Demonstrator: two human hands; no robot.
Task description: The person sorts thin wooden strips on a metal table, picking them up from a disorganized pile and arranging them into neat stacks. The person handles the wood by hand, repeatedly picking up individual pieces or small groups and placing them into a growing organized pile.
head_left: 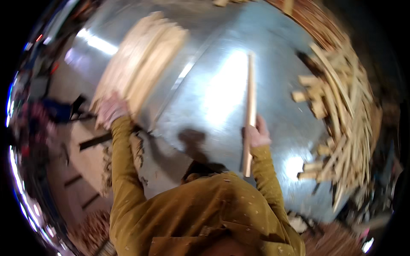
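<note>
A person's right hand [256, 134] wraps its fingers around a slim, stiff, likely light wooden strip [250, 113], gripped below its middle above the metal desk [222, 94], while the left hand [112, 109] presses a stacked bundle [141, 64], its fingers blurred.

I've got a single pale wooden strip [250, 106] on the right: long, thin, straight-edged, running near to far over the shiny metal table [213, 85], its near end hanging off the table's near edge, with my right hand [256, 134] wrapped around its lower part. Over on the left there's a bundle of pale strips [141, 64], blurred, lying diagonally on the table, my left hand [112, 109] at its near end.
</note>
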